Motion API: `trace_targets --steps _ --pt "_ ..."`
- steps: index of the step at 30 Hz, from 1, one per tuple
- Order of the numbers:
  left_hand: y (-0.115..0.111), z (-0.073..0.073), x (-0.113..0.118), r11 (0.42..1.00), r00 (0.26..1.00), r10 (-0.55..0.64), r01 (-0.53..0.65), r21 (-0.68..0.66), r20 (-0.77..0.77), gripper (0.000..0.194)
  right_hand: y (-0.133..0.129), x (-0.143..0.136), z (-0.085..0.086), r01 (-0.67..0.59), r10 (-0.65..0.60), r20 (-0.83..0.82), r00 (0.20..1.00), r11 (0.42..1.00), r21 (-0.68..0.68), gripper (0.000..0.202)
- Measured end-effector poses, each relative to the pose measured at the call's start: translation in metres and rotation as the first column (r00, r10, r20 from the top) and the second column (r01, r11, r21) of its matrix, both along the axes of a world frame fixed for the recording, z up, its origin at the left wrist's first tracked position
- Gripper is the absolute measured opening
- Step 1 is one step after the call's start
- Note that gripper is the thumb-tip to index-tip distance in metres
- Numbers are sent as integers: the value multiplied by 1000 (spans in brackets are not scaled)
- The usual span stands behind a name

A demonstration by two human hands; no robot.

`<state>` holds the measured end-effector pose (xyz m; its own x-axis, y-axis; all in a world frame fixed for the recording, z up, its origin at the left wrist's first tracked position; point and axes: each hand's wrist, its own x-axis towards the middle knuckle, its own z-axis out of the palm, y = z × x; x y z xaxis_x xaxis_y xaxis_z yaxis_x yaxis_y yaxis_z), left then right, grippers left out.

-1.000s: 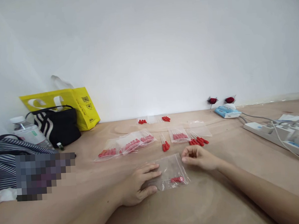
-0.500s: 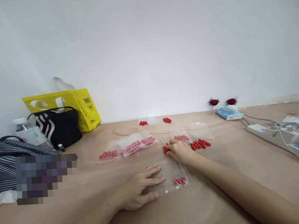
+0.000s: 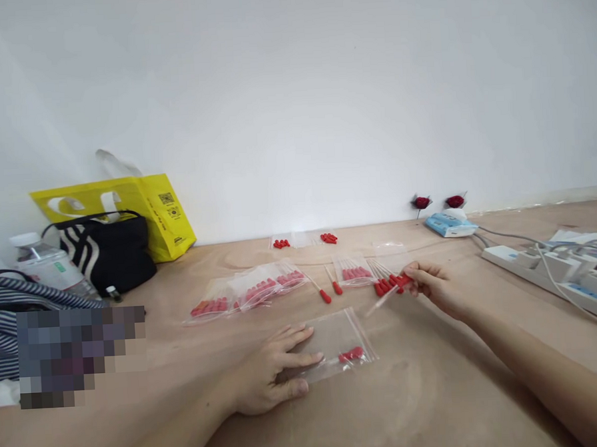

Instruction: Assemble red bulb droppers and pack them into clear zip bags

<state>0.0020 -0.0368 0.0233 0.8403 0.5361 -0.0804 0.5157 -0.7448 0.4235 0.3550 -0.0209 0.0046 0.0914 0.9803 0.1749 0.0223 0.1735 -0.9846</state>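
My left hand [image 3: 279, 368] lies flat with fingers spread, pressing on a clear zip bag [image 3: 329, 328]. Red-headed sticks [image 3: 351, 355] show inside that bag near its right end. To the right, my right hand [image 3: 426, 283] pinches a pale stick [image 3: 381, 300] by its red head, the thin end slanting down and left. Just behind it lies a fanned pile of red-headed sticks [image 3: 386, 284], partly covered by the fingers. Two loose sticks lie left of there, one with its red head [image 3: 325, 296] toward me, the other [image 3: 336, 287] beside it.
Filled bags [image 3: 255, 292] overlap at centre left, and another filled bag [image 3: 354, 272] lies by the pile. More red heads [image 3: 281, 244] sit near the wall. A yellow bag [image 3: 178, 223], black pouch [image 3: 114, 253] and bottle [image 3: 55, 269] stand left; a power strip [image 3: 525, 265] lies right.
My right hand has moved right, from the loose sticks over to the fanned pile, and now visibly holds one stick. The left hand stays on the bag. The view has shifted slightly.
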Motion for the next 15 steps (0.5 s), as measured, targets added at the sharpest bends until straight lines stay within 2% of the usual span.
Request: trace_targets --steps 4,9,15 --pt "0 0 -1 1000 1000 13 -13 -18 26 47 -3 10 -7 -49 52 67 996 997 -56 31" --pt "0 -1 -1 999 999 33 -33 -21 16 50 1 -2 -12 -88 93 76 993 994 -58 33" --pt "1 -2 -2 999 999 32 -31 -24 21 51 1 -17 -15 -123 123 -1 992 991 -56 33"
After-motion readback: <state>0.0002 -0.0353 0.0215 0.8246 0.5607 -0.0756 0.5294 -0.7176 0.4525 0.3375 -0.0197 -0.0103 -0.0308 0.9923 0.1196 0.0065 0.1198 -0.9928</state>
